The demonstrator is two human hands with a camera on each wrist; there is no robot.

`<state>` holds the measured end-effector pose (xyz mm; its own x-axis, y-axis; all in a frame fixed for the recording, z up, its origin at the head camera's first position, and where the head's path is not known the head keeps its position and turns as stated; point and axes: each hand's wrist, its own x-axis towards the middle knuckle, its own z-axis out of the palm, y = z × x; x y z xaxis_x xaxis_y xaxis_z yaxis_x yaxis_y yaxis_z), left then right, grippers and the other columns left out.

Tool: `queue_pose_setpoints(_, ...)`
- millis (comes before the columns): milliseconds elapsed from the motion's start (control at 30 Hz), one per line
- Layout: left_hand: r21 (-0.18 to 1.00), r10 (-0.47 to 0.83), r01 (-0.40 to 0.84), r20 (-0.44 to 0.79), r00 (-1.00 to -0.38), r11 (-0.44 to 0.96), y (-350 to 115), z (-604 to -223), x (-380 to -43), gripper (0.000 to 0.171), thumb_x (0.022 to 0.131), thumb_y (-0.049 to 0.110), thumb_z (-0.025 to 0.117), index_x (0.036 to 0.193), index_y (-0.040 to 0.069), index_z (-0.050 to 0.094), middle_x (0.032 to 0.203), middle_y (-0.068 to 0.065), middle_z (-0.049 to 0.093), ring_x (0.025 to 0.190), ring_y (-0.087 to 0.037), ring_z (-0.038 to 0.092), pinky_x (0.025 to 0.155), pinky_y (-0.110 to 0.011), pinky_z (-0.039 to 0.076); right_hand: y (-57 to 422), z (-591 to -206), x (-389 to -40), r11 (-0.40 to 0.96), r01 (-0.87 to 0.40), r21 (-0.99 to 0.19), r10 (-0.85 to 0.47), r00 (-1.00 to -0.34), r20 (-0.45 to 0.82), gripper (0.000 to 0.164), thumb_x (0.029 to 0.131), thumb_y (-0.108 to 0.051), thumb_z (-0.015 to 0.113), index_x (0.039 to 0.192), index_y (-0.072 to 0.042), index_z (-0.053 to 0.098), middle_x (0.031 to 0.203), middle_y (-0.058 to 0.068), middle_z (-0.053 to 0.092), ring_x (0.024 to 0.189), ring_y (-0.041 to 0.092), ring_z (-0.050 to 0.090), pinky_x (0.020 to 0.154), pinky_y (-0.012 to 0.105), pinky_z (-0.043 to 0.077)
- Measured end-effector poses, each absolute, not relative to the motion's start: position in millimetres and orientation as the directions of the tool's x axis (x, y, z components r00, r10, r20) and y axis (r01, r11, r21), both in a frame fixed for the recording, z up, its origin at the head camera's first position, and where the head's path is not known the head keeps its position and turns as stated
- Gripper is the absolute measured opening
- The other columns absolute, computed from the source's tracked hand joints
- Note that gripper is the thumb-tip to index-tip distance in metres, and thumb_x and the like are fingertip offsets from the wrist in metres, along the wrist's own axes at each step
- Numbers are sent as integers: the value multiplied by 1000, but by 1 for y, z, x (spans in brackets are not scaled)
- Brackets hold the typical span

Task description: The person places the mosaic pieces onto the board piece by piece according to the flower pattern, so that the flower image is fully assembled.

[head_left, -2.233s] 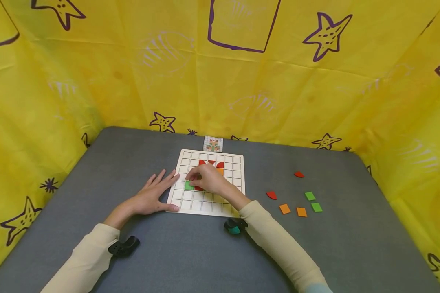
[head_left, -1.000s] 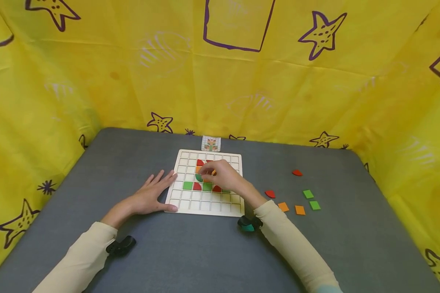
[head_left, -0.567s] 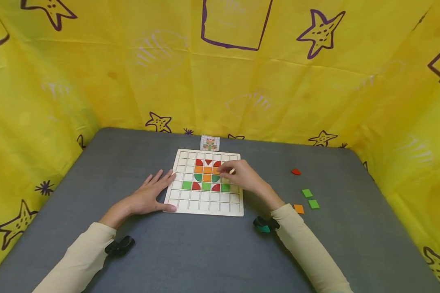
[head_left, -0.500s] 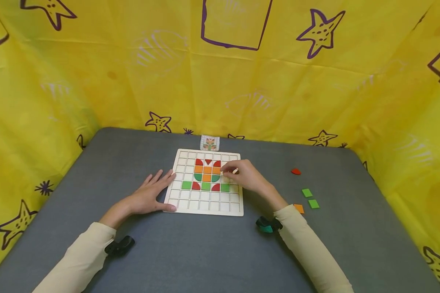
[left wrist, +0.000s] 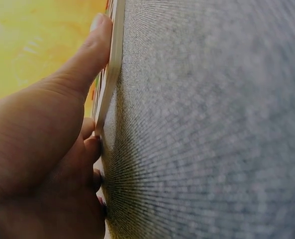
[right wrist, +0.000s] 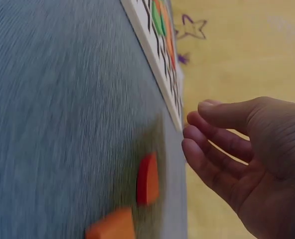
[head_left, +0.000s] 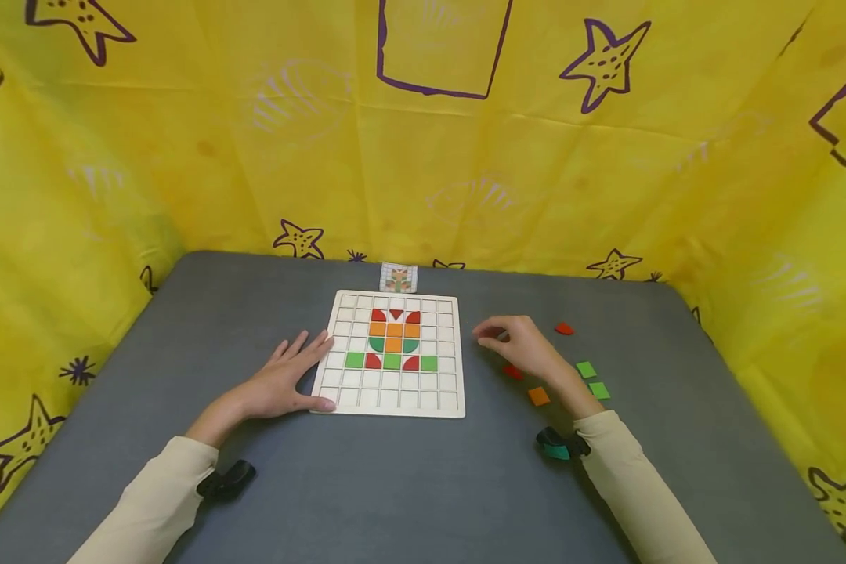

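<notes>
Two hands over a gray desk point(head_left: 395, 486), and a white grid board point(head_left: 419, 399) lies flat between them with a little card point(head_left: 399, 277) just past its far edge. Left hand point(head_left: 282, 380) is spread out, thumb on the board's near left corner, fingers fanned at its left edge, no grip. Right hand point(head_left: 525, 345) is released too, fingers loosely bent, hovering just right of the board. Red, orange and green tiles point(head_left: 392, 330) fill its middle. Around the right forearm point(head_left: 574, 392): two red pieces point(head_left: 564, 328), two green squares point(head_left: 587, 369), plus an orange square point(head_left: 539, 396).
</notes>
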<state>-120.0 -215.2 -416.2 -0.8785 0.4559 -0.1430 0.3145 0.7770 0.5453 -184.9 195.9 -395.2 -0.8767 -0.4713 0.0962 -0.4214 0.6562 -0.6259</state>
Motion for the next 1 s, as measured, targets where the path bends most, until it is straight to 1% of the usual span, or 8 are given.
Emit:
queue_pose_setpoints(167, 542, 457, 312, -153, -876, 780, -213, -417, -120, 111, 75, 60, 75, 156, 8, 21, 163, -14, 12, 147, -45, 0, 115, -61, -3, 222, -397, -183, 679, -401, -615, -418, -900, 126, 18, 91, -7, 69, 108, -4, 73, 103, 7, 73, 88, 23, 68, 77, 38, 57)
queue_pose_setpoints(400, 556, 461, 308, -156, -874, 772, -213, -412, -119, 109, 76, 57, 76, 156, 6, 22, 163, -17, 12, 146, -48, -1, 113, -63, -3, 256, -394, -182, 691, -397, -604, -394, -908, 146, 21, 91, -2, 67, 111, 1, 71, 107, 15, 70, 95, 30, 66, 83, 47, 55)
queue_pose_setpoints(600, 558, 463, 308, -159, -872, 771, -213, -411, -119, 108, 77, 57, 75, 156, 5, 21, 163, -18, 12, 146, -48, 0, 113, -63, -3, 281, -395, -179, 727, -364, -582, -365, -923, 121, 22, 91, -2, 68, 112, 2, 70, 108, 17, 70, 98, 33, 66, 86, 50, 54)
queue_pose_setpoints(800, 561, 463, 308, -157, -872, 769, -212, -411, -119, 108, 77, 56, 76, 156, 5, 22, 162, -18, 12, 146, -48, 0, 113, -63, -3, 306, -392, -172, 741, -308, -596, -336, -939, 67, 25, 90, 0, 68, 115, 2, 69, 113, 19, 68, 101, 35, 65, 83, 48, 55)
queue_pose_setpoints(1000, 559, 463, 311, -151, -873, 768, -213, -411, -118, 109, 77, 57, 76, 156, 5, 22, 162, -19, 12, 146, -48, 0, 113, -64, -3, 330, -386, -160, 766, -293, -572, -366, -930, -14, 30, 88, 3, 68, 118, 5, 67, 114, 23, 67, 101, 39, 66, 80, 43, 57)
